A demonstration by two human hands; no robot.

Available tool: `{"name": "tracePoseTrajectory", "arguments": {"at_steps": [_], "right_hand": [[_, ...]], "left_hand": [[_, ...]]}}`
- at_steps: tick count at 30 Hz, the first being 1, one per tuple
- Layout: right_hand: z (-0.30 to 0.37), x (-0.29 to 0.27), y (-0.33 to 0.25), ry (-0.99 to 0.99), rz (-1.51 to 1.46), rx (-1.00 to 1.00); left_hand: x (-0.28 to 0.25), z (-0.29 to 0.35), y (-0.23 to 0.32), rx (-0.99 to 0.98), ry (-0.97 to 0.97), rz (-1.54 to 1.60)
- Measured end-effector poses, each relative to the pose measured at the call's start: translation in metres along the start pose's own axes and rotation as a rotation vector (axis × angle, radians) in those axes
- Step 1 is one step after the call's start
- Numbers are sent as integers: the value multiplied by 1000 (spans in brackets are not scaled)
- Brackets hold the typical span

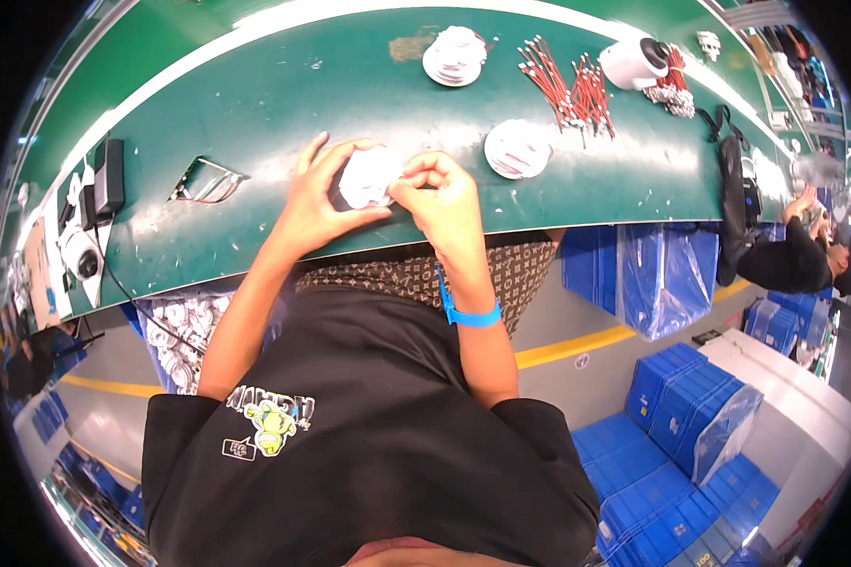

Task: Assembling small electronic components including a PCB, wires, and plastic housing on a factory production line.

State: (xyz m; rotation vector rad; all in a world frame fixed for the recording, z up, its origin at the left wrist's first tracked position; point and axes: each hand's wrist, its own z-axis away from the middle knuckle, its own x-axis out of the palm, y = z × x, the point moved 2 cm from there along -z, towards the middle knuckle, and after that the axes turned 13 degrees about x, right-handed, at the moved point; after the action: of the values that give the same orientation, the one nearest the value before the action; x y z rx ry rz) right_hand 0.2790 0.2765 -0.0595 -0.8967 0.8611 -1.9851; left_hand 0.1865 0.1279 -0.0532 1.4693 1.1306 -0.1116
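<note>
Both hands on a white round disc [369, 177] at desk [255, 104] center. My left hand [320, 203] cups it, grip half-open, thumb under, fingers over top. My right hand [444, 203] has a pinch grip closed on its right edge. Green desk, glossy. White disc stacks at 12 [455, 56] & 1 o'clock [517, 149], red wire bundle [567, 87] at 1. Blue crates [690, 444] on grey floor at 4 o'clock, yellow floor line [577, 346]. Another person [804, 250] at 3.

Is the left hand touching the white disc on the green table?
Touching. In the head view the left hand wraps the white disc, thumb beneath its edge, fingers curled over it; the right hand pinches its other edge.
</note>
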Motion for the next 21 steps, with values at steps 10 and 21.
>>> {"name": "tracePoseTrajectory", "arguments": {"at_steps": [10,21], "right_hand": [[6,5,-13,46,251,-100],[44,45,-27,160,1250,-1130]], "left_hand": [[2,5,1,7,52,-74],[-139,115,-56,-352,661,-452]]}}
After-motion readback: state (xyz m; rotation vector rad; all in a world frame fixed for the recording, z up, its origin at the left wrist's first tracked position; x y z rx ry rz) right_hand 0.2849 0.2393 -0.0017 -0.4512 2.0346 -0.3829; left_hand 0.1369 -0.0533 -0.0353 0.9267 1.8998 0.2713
